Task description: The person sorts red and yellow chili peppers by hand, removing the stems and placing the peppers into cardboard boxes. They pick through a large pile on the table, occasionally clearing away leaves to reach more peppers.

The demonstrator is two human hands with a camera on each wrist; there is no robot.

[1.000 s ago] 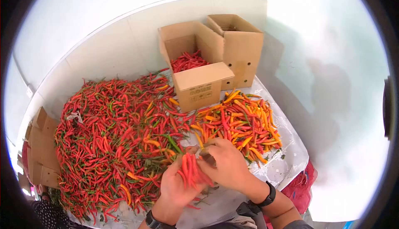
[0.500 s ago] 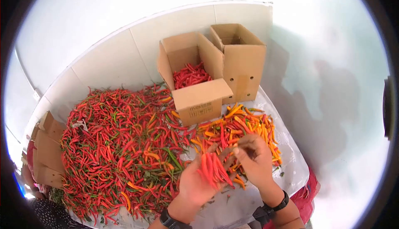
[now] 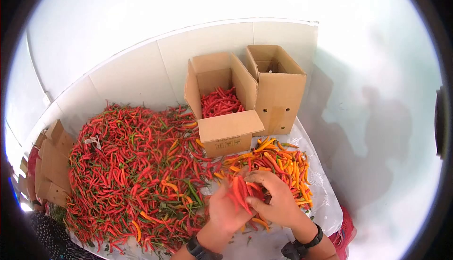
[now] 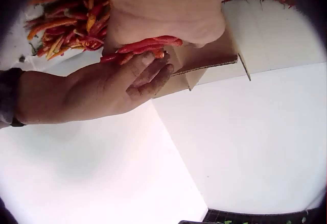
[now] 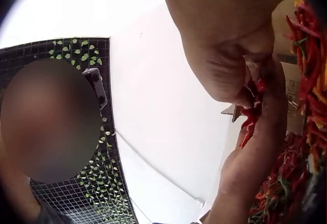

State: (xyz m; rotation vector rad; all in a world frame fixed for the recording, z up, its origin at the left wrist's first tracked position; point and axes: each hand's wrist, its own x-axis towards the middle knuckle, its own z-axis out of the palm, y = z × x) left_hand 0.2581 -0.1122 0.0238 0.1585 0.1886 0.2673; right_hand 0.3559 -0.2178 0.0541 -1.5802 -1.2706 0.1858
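Note:
A small bunch of red chili peppers [image 3: 239, 194] lies in my left hand [image 3: 224, 211], which grips it from the left with the palm turned up. My right hand [image 3: 279, 202] comes in from the right, its thumb and fingers bent around the other side of the bunch. In the left wrist view, the right hand's fingertips [image 4: 148, 58] reach right up to the peppers. The right wrist view shows red pepper ends [image 5: 249, 124] between the two hands. Some of the fingers are hidden behind the bunch.
A large heap of red chilies [image 3: 127, 175] with green stems covers the table's left side. Orange and red peppers [image 3: 295, 170] are piled just beyond my right hand. One carton [image 3: 229, 144] holds red chilies; a taller carton [image 3: 281, 104] stands behind it, near the wall.
Half a second ago my right hand was apart from the bunch, to its right; now it is back against it. My left hand keeps the peppers throughout. The head view has tilted upward.

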